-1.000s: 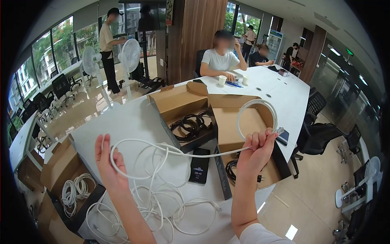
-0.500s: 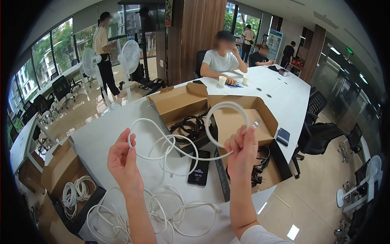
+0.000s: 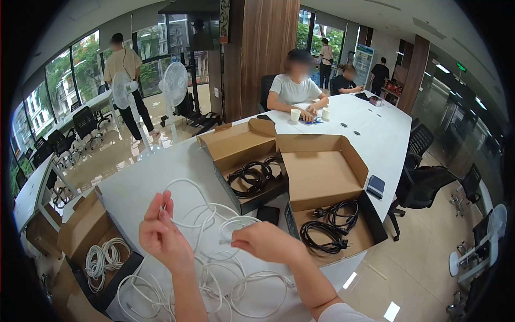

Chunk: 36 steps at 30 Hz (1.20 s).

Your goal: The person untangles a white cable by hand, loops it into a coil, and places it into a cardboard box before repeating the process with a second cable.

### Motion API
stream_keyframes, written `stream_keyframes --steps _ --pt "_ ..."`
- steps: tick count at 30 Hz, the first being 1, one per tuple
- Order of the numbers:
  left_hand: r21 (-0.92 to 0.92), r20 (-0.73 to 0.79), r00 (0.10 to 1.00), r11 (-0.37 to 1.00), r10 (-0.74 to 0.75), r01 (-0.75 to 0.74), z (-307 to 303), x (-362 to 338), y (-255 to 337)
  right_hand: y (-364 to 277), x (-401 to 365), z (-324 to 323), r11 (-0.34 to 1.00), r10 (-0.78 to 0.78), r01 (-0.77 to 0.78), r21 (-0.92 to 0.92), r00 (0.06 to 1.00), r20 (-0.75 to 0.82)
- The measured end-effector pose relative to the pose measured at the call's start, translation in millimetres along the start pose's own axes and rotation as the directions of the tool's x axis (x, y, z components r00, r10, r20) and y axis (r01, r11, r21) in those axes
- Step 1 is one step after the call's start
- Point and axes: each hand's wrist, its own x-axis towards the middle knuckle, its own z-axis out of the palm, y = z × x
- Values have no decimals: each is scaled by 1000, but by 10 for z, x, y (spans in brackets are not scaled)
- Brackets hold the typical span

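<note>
A white network cable (image 3: 186, 180) hangs in loose loops between my two hands above the table. My left hand (image 3: 165, 236) pinches it between thumb and fingers. The fingers of my right hand (image 3: 271, 241) are closed round a small coil of the same cable, and a clear plug (image 3: 225, 242) sticks out at the fingertips. Below, more white cables (image 3: 257, 276) lie tangled on the white table (image 3: 145, 182). Behind my right hand a black phone (image 3: 267, 214) is partly hidden.
An open box (image 3: 83, 228) at left holds coiled white cables (image 3: 102, 260). Two more open boxes, the middle one (image 3: 236, 145) and the right one (image 3: 322, 166), hold black cables. A dark notebook (image 3: 376, 187) lies near the right edge. A person (image 3: 298, 88) sits across the table.
My right hand has come down and left with the coil and plug, nearer my left hand. My left hand has lowered slightly. The seated person's raised hand has come down to the table.
</note>
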Motion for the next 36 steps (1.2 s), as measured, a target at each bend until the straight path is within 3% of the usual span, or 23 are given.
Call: stream_keyframes --steps 4,9,12,14,17,18,20,23,25,30,34,36 --pt "-43 120 993 999 20 -15 78 -79 130 31 107 193 997 29 -35 -63 995 -91" --pt "-169 325 946 985 17 40 200 -166 140 150 265 288 1000 -2 10 25 956 -294" --pt "-220 398 895 926 -200 305 421 -409 85 239 274 358 984 -44 107 139 917 -396" --pt "-116 425 836 896 -346 430 530 -609 77 370 330 477 964 -108 219 153 845 -524" --pt "69 472 771 889 -429 453 730 -659 246 365 355 444 945 177 17 327 814 -553" --pt "130 501 815 957 -289 260 724 -641 233 362 331 393 925 194 32 378 816 -544" --pt "224 584 812 963 -10 -149 670 -587 200 355 244 216 875 234 58 481 820 -523" --pt "244 434 900 958 34 -154 602 -494 205 338 246 151 799 284 136 586 773 -567" --pt "406 418 908 889 27 -213 607 -358 258 321 217 103 771 330 139 621 747 -577" --pt "743 431 900 588 -56 -319 579 -251 298 220 178 7 739 361 206 642 683 -635" --pt "830 472 871 403 -139 -385 562 -237 290 220 155 3 778 333 235 583 633 -699" --pt "819 408 804 564 -433 -111 523 -187 318 189 103 -25 805 317 175 568 682 -659"
